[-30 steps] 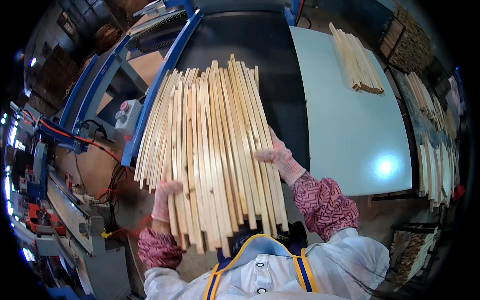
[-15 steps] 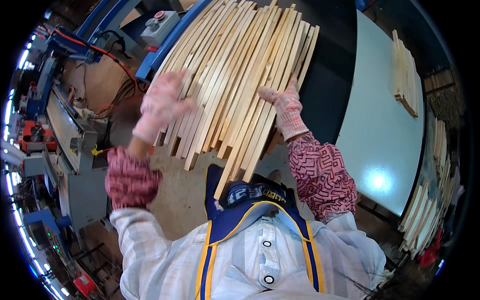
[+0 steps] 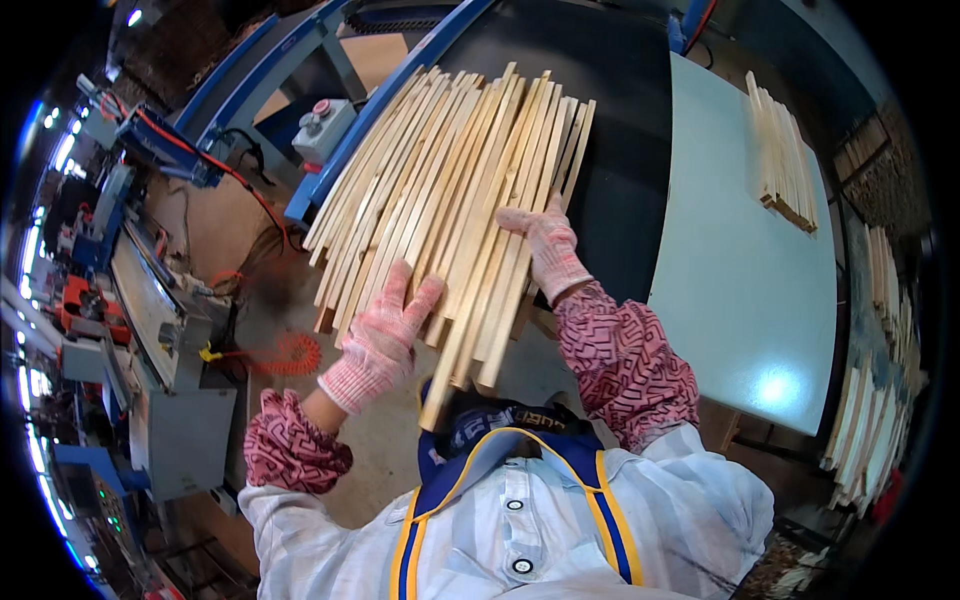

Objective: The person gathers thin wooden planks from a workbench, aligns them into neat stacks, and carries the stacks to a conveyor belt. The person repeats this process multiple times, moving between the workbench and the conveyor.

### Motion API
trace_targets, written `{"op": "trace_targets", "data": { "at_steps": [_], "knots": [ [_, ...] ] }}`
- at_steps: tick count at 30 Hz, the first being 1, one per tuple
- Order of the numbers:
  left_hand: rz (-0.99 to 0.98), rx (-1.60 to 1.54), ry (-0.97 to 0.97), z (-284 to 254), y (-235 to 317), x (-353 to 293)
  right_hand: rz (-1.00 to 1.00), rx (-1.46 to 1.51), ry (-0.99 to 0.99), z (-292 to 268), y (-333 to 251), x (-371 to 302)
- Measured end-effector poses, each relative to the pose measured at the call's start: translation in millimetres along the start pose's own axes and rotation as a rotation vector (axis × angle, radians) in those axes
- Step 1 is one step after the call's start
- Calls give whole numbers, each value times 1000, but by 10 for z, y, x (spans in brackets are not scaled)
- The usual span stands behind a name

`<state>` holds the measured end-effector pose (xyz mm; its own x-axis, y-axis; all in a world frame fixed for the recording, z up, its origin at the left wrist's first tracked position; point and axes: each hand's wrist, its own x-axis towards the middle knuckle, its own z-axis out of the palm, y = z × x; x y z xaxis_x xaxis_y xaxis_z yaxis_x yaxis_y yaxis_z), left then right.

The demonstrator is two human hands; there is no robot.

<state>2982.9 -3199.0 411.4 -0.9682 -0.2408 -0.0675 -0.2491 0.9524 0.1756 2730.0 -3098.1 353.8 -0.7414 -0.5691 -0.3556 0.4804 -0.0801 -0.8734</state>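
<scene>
Many long pale wooden strips (image 3: 440,190) lie side by side in a wide, uneven layer on a black conveyor belt (image 3: 622,150), their near ends jutting past its edge toward me. My left hand (image 3: 378,335), in a pinkish-white knit glove, lies over the near ends on the left, its fingers apart and stretched onto the wood. My right hand (image 3: 548,245), gloved alike, rests against the right side of the layer. Its thumb reaches across the top of the strips and its forefinger points away along them; the other fingers are mostly hidden.
A pale, glossy table (image 3: 745,300) stands to the right, bearing a small stack of strips (image 3: 782,155). More strips (image 3: 870,430) are piled beyond it. A control box (image 3: 325,130) with a red button sits by the belt's blue frame. At left are machines and a coiled orange hose (image 3: 295,355).
My left hand has come down and to the right, from the left edge of the strips onto their near ends. My right hand keeps its place at the right side. The whole view has shifted slightly.
</scene>
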Motion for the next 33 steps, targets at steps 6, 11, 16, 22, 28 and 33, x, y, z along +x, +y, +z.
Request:
{"op": "trace_targets", "data": {
  "at_steps": [6,11,16,22,28,33],
  "knots": [
    [-399,-818,-44,102,209,586,-4,-39,-103,-314,-47,60],
    [-683,-337,-200,11,354,1237,4,-136,-15,-324,-120,30],
    [-501,-292,-105,-2,703,1098,-73,-59,-25,-676,-205,-287],
    [-147,-185,91,334,1196,1332,-145,338,-30,-1514,-266,-709],
    [-341,84,-363,294,1375,2112,-37,-1322,68,-1889,-594,-30],
    [-182,-199,-163,302,1046,1737,212,-1432,146,-1775,-879,-73]
  ]
}}
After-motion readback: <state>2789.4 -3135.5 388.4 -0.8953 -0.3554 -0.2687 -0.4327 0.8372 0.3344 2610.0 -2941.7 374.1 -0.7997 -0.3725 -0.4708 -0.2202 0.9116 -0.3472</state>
